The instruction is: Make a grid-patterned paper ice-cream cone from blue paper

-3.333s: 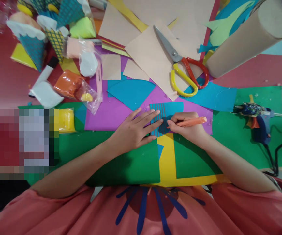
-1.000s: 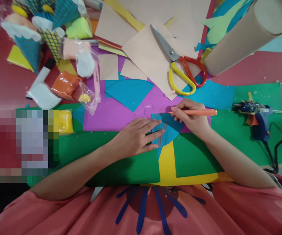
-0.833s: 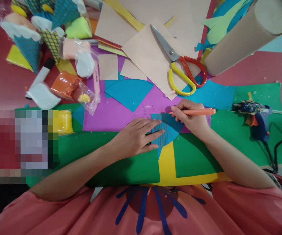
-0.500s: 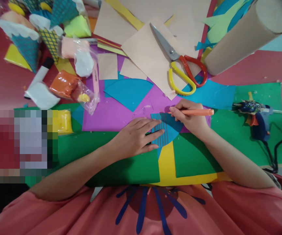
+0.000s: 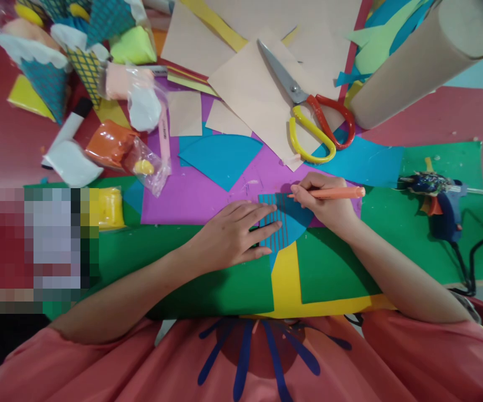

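A blue fan-shaped foam or paper piece (image 5: 297, 220) lies before me, its left part covered with parallel dark reddish lines. My left hand (image 5: 241, 233) rests flat on its left side, fingers spread over the lines. Between the fingers and thumb of my right hand (image 5: 327, 204) is an orange felt-tip pen (image 5: 342, 192); its tip touches or nearly touches the piece near the upper edge, just right of the drawn lines. A second, plain blue fan-shaped piece (image 5: 222, 159) lies beyond my left hand on a purple sheet (image 5: 174, 206).
Scissors (image 5: 304, 103) with red and yellow handles lie on beige sheets (image 5: 241, 84). A beige roll (image 5: 421, 67) stands at the right, above a glue gun (image 5: 446, 206). Wrapped clay packs (image 5: 111, 145) and decorated cones (image 5: 48, 78) crowd the left. Green sheets (image 5: 216, 290) lie underneath.
The pen and my right hand have shifted very slightly, the pen's rear end a little to the left. My left hand and the blue piece look unmoved.
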`<state>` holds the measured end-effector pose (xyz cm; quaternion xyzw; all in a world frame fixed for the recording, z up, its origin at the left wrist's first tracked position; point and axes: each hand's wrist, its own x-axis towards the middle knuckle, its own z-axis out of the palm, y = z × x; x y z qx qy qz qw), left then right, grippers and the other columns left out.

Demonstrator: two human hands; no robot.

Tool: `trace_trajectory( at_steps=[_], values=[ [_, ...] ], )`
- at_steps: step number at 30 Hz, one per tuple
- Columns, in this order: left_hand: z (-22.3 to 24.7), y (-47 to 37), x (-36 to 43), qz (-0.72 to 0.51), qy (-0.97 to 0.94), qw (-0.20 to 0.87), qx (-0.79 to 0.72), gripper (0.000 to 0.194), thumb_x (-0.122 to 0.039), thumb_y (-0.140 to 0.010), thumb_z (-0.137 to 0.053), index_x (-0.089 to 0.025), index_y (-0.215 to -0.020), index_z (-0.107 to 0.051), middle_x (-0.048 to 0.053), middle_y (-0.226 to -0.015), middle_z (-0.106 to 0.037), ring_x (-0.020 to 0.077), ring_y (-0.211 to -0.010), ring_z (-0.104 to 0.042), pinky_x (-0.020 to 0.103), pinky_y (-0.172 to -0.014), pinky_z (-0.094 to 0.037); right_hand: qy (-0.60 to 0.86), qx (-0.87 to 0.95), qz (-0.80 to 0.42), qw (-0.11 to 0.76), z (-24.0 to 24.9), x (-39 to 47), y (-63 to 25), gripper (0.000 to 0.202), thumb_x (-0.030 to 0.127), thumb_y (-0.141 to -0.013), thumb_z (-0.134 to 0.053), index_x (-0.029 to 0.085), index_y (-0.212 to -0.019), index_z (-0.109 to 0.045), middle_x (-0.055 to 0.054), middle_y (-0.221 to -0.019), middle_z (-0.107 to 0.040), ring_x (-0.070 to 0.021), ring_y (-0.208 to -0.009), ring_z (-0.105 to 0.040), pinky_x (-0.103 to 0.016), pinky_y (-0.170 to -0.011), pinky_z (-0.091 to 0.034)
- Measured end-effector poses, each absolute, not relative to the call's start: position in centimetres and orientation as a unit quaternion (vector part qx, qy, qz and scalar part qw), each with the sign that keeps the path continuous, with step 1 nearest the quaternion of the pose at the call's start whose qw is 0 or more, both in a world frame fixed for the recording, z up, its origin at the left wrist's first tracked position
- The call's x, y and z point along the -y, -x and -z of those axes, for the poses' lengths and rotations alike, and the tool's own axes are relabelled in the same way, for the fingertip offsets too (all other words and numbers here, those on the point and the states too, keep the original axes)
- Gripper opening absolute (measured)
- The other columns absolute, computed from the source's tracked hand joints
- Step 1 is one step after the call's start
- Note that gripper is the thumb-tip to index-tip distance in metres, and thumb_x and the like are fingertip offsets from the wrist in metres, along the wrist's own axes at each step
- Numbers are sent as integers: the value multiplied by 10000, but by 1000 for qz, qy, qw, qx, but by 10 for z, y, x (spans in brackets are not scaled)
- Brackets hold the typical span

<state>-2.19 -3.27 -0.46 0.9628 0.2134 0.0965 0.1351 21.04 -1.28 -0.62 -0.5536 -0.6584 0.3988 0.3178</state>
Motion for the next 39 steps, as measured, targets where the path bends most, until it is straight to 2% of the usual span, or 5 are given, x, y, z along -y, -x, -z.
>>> trace_trajectory(
  at_steps=[13,17,21,28,39],
  values=[
    [5,22,33,-101,-962,138,-214,389,-390,-987,-462,-173,-1272,-612,162,-1317,-596,278,-1160,-591,430,-954,-491,535,661,-418,320,8,14,-211,363,283,-821,-614,188,-515,-444,26,-477,-510,-71,-440,-431,-227,-427,-293],
    [8,22,33,-97,-963,122,-219,410,-396,-1001,-424,-182,-1314,-581,148,-1369,-572,263,-1227,-561,423,-1023,-451,545,601,-438,387,6,15,-212,334,296,-836,-634,187,-546,-508,18,-509,-575,-80,-459,-515,-219,-448,-377],
    [11,23,32,-88,-959,108,-245,448,-394,-1001,-424,-176,-1380,-521,154,-1441,-512,285,-1313,-501,451,-1078,-399,551,579,-416,433,7,16,-212,335,368,-859,-633,186,-593,-544,19,-513,-595,-77,-452,-534,-217,-454,-413],
    [12,24,32,-83,-957,113,-255,449,-398,-999,-425,-182,-1380,-527,149,-1459,-497,285,-1325,-493,456,-1082,-391,543,627,-421,367,7,13,-210,286,275,-848,-638,176,-598,-544,14,-558,-611,-75,-457,-538,-216,-453,-405],
    [12,23,33,-83,-956,114,-256,443,-392,-1000,-422,-174,-1368,-538,160,-1448,-506,294,-1316,-500,472,-1062,-405,558,649,-397,332,10,11,-209,275,279,-832,-620,181,-594,-524,9,-548,-559,-89,-484,-495,-235,-460,-356]
  ],
)
